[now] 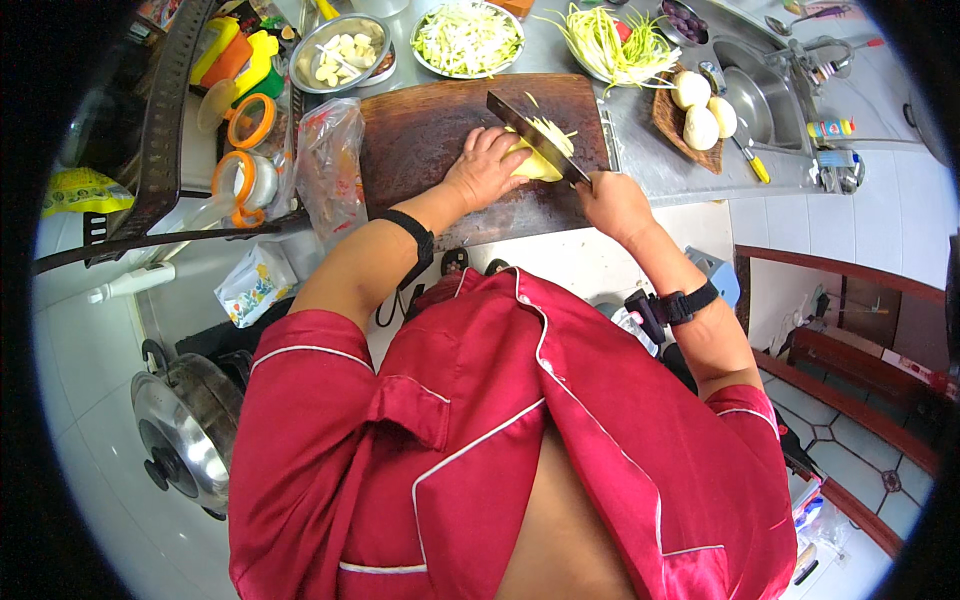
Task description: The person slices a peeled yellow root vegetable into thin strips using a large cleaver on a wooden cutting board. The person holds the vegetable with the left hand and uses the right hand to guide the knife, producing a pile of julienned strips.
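Observation:
My right hand (pixel 616 204) is closed around the handle of a kitchen cleaver (pixel 536 137), whose dark blade slants across the wooden cutting board (pixel 420 120). Under my left hand (pixel 486 166), a pale yellow vegetable piece (pixel 537 166) is pressed to the board, its left side partly hidden by my fingers. The blade stands against this piece. Thin yellow strips (pixel 553 135) lie on the blade's far side, and a loose strip rests farther up the board.
Behind the board stand a steel bowl (pixel 306 67) of peeled cloves, a bowl of shredded vegetable (pixel 468 73) and one of greens (pixel 600 73). To the right are a wicker basket (pixel 666 112), a yellow-handled peeler (pixel 756 165) and a sink (pixel 787 120). A plastic bag (pixel 330 165) touches the board's left side.

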A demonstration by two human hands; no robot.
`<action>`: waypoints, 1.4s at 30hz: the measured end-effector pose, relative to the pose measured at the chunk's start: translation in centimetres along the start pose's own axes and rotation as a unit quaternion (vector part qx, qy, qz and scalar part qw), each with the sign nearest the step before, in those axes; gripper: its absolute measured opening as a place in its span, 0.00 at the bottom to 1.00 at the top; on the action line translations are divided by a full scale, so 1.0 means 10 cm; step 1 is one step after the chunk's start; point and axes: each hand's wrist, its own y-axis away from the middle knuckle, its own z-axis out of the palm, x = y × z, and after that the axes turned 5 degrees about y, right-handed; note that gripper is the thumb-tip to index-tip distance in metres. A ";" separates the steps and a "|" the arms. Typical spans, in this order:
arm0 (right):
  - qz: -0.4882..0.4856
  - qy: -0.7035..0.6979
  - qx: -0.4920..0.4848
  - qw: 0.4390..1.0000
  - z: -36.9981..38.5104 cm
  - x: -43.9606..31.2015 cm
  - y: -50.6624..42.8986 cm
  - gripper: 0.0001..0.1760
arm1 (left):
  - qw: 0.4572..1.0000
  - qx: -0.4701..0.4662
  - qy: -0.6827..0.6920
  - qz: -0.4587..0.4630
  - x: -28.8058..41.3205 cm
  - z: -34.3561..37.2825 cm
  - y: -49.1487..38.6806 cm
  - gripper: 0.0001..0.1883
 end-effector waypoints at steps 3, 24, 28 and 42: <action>0.003 -0.017 0.000 1.000 -0.01 0.00 0.04 0.17 | 1.000 -0.004 0.011 -0.004 0.00 -0.01 -0.01 0.25; -0.003 -0.043 -0.012 0.999 -0.02 0.12 0.07 0.16 | 1.000 0.011 0.028 -0.004 0.03 -0.06 -0.02 0.26; -0.005 -0.038 -0.007 0.999 0.04 0.14 0.05 0.17 | 1.000 0.009 0.026 -0.003 0.02 -0.06 -0.02 0.26; 0.025 -0.018 -0.060 0.998 0.20 -0.01 -0.32 0.18 | 0.999 0.000 0.029 -0.012 0.01 -0.03 -0.01 0.27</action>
